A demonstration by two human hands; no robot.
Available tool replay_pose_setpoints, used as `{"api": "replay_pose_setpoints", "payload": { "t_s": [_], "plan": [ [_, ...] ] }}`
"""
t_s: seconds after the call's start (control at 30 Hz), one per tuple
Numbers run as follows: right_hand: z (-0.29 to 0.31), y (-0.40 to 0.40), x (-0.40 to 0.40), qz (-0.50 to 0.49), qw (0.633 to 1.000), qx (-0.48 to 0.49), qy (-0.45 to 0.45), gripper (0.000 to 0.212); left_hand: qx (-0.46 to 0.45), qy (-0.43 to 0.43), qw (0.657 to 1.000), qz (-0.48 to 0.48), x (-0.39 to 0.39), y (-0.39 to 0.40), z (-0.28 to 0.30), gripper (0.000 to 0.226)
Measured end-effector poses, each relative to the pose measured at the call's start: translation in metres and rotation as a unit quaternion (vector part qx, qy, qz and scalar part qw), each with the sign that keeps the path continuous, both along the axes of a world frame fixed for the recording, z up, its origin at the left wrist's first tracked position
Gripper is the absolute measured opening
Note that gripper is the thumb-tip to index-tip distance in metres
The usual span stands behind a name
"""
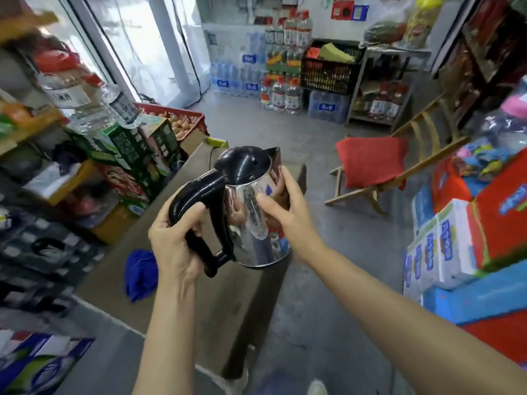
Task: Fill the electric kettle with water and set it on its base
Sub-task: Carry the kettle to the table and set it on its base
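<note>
— What is being held at the centre of the shop?

— A steel kettle [256, 212] with a black lid and black handle, lifted in the air above a brown table [228, 303], spout pointing away from the person and its body tilted slightly to the left.

— How do the hands hold it?

— The left hand [176, 240] is clenched around the black handle. The right hand [281, 206] is pressed against the kettle's shiny side, thumb on the near face and fingers wrapped round the far side, so both hands are grasping the kettle. The lid is shut.

— And its base?

— No base can be made out. A thin dark cord [211, 156] runs along the far end of the table, behind the kettle.

— What lies on the table?

— A crumpled blue cloth [141, 273] sits near its left edge, below the left hand.

— What surrounds it?

— To the left, shelves are stacked with green cartons [125, 149] and large clear bottles [94, 101], blurred by motion; behind them is a red crate of eggs [182, 121]. To the right of the table a wooden folding chair [379, 178] carries a red cushion [370, 163]. Further right, red, white and blue boxes [467, 232] are piled up. Against the far wall stand packs of bottled water [242, 78], red-capped bottles [282, 95] and a black crate [328, 69] beside a metal rack. The floor is grey concrete.
</note>
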State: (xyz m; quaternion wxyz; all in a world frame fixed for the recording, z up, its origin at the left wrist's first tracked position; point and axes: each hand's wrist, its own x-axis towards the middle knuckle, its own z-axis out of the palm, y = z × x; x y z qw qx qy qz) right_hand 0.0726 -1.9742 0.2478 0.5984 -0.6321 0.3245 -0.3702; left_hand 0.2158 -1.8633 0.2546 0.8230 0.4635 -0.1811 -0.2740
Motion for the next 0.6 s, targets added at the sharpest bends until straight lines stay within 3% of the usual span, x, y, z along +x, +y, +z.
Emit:
{"api": "replay_pose_setpoints", "payload": {
  "t_s": [0.1,0.37,0.5,0.6],
  "plan": [
    [-0.008,-0.042,0.026,0.048,0.999,-0.003,-0.004,0.078,0.006,0.000,0.999,0.038,0.020,-0.030,-0.006,0.032],
    [-0.027,-0.132,0.131,0.159,0.987,0.020,0.029,0.085,0.033,0.014,0.988,0.147,0.097,-0.093,-0.031,0.050],
    [-0.037,-0.170,0.182,0.215,0.976,0.026,0.030,0.086,0.046,0.020,0.982,0.182,0.137,-0.119,-0.038,0.076],
    [-0.052,-0.193,0.216,0.251,0.966,0.032,0.043,0.085,0.063,0.022,0.977,0.203,0.164,-0.133,-0.050,0.076]
  ]
}}
